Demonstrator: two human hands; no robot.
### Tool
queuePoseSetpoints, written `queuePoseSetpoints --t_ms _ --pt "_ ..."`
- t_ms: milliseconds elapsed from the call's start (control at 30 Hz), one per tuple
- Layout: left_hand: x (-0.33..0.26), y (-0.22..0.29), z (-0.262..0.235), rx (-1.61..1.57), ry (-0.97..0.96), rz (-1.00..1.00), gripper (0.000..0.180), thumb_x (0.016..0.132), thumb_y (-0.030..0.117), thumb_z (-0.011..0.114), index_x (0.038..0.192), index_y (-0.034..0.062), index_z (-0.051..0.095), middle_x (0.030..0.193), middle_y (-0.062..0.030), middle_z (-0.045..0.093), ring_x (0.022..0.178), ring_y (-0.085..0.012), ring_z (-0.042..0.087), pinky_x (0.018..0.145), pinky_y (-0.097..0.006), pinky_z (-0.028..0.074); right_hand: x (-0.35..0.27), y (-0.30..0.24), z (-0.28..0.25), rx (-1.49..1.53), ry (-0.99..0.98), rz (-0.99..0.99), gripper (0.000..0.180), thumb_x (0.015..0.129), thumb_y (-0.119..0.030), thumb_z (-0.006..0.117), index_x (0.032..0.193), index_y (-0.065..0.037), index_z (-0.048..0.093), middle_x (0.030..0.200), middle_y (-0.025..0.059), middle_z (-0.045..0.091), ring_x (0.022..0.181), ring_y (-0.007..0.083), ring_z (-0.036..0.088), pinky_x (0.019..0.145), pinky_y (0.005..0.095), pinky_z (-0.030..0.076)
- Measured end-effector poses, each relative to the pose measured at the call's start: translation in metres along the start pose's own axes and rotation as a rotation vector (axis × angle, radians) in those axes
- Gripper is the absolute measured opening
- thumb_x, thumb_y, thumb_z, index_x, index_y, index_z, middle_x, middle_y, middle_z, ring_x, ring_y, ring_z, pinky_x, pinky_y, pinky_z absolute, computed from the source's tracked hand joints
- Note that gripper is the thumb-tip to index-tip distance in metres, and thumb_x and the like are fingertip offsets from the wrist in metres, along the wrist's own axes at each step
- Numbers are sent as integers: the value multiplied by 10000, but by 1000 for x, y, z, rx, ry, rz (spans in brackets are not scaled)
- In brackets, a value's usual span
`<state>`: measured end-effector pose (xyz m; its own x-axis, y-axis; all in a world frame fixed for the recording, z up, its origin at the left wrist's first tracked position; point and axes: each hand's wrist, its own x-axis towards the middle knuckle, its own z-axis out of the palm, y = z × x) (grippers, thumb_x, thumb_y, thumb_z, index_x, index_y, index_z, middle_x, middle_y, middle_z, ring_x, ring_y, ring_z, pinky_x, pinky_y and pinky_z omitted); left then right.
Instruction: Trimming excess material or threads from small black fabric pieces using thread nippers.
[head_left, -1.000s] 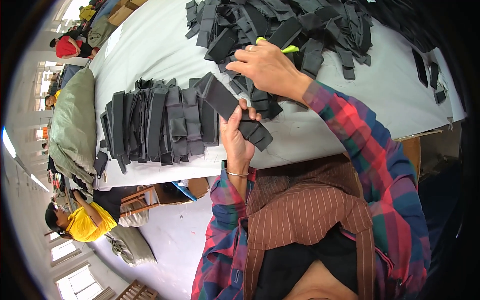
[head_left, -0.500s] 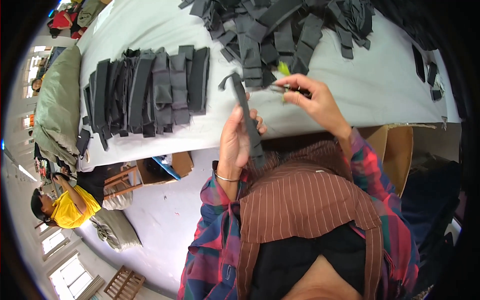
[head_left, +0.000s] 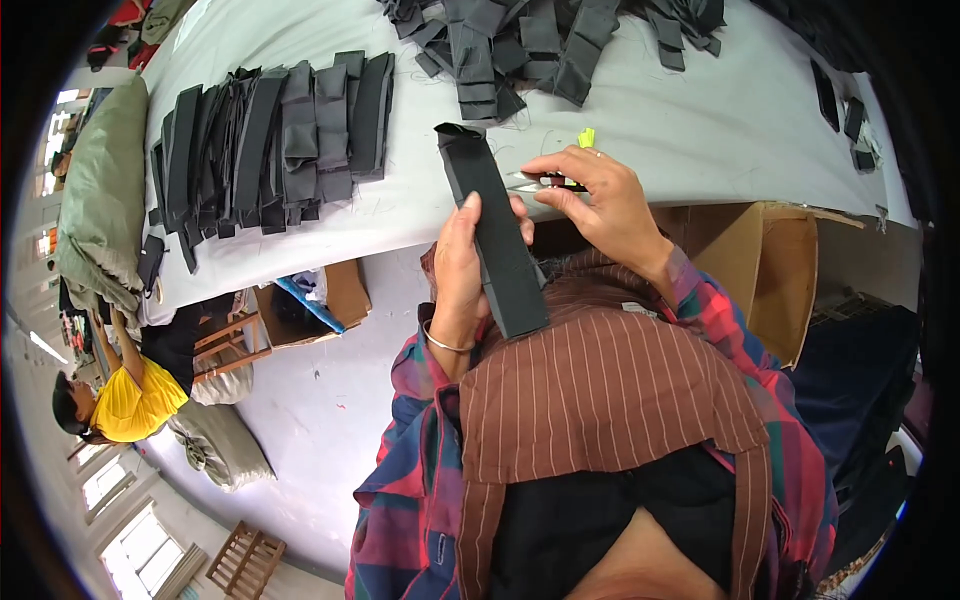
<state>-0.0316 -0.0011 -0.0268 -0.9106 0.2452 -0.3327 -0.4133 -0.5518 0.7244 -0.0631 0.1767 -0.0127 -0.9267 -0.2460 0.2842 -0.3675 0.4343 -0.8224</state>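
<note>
Holding one dark fabric strip (head_left: pixel 495 250) in my left hand (head_left: pixel 460 270), thumb on its near face, fingertips showing past the right edge. Strip is out in front of me, tilted, upper end leaning left, over the tabletop's front edge; lower end sits over my striped apron (head_left: pixel 610 400). Right hand (head_left: pixel 598 200): thumb and fingers closed around small snips (head_left: pixel 556 182), blades pointing left. Tips just beside the strip's right edge; can't tell if they touch. Bright yellow-green piece (head_left: pixel 587 137) shows above my right fingers; can't tell if it's part of the snips.

On the white tabletop (head_left: pixel 740 130): row of dark strips (head_left: pixel 268 145) lined up side by side at left, loose heap of dark strips (head_left: pixel 500 50) at the far side, well apart from the snips. Few small black pieces (head_left: pixel 855 120) near the right edge. Olive-green sack (head_left: pixel 100 195) off the left end. Open cardboard box (head_left: pixel 785 270) below, right side. Co-worker in yellow (head_left: pixel 145 400) at far left.
</note>
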Motion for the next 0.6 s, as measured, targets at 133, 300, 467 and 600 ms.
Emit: queuePoseSetpoints --t_ms 133,300,467,600 --pt "-6 0 8 -86 2 9 474 1007 421 272 1004 19 524 869 -98 584 659 -203 569 566 -271 475 -4 -8 -1 -128 7 -118 168 782 -134 648 948 -112 664 838 34 649 742 230 599 684 331 455" --pt "-7 -8 15 -134 -41 -11 551 1001 494 231 987 23 518 816 -100 576 655 -205 568 548 -273 470 -13 -8 13 -158 84 -36 164 786 -122 638 947 -117 668 785 33 648 711 218 590 671 321 452" --pt "-8 -9 12 2 120 60 591 990 526 229 917 19 525 763 -102 569 631 -199 569 546 -282 472 -19 -4 5 192 125 359 181 840 -142 641 1010 -87 668 799 21 665 707 96 555 625 231 436" --pt "-9 -2 8 44 131 116 593 990 522 237 895 15 530 768 -99 572 630 -195 570 557 -289 477 -26 -16 -12 265 -27 192 200 833 -148 662 1017 -71 661 910 71 671 782 125 611 717 248 476"
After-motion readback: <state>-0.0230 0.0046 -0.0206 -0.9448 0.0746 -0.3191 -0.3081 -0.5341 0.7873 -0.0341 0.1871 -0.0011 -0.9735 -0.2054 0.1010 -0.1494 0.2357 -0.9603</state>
